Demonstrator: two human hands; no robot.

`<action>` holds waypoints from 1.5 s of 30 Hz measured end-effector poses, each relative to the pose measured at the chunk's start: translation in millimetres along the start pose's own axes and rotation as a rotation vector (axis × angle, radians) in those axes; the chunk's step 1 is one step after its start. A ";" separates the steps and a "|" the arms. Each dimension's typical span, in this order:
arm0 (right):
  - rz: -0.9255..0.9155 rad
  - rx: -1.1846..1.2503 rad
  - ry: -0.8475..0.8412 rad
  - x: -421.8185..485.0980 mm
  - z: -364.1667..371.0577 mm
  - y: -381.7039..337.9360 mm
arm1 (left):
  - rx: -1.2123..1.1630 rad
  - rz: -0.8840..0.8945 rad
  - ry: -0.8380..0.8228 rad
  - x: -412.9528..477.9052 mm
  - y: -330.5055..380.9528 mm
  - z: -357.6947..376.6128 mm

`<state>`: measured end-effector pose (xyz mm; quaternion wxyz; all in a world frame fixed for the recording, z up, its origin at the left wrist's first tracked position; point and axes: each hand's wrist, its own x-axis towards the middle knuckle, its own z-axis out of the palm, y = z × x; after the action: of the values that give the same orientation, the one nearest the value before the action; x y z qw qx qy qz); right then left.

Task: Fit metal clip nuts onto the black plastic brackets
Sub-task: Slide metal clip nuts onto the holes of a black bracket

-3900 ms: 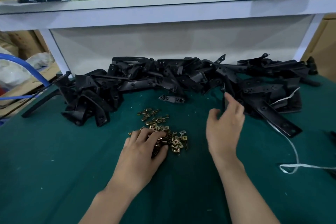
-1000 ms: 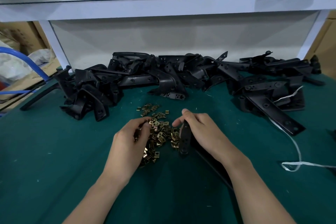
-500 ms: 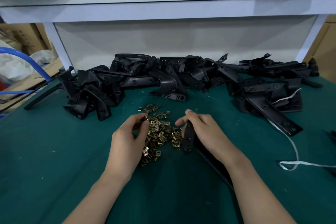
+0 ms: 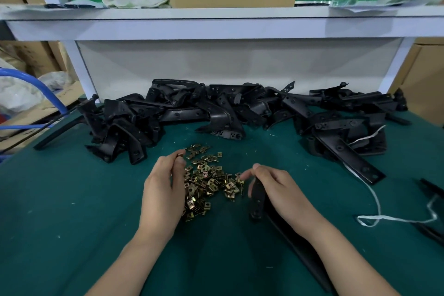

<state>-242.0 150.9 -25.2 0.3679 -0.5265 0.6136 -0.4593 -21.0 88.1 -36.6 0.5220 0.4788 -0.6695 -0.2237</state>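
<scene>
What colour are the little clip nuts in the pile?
The clip nuts are brassy gold; head view.

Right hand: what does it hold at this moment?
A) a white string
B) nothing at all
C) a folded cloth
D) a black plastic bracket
D: the right hand has its fingers curled round one end of a black bracket, just beside the pile of metal clips on the green table.
</scene>
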 end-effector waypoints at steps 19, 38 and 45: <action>0.000 0.025 0.007 1.6 -2.9 0.3 | 0.065 -0.113 0.014 3.0 1.2 -0.9; -0.083 0.114 -0.034 -2.0 -2.8 -5.4 | -0.946 -0.579 -0.351 -34.4 52.5 38.7; -0.108 0.162 -0.082 -3.0 -2.5 -5.9 | -0.937 -0.572 -0.352 -36.3 55.4 40.3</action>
<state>-242.0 154.1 -18.9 0.4088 -0.5459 0.5294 -0.5046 -80.5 136.2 -24.2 0.4779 0.3140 -0.4197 -0.7049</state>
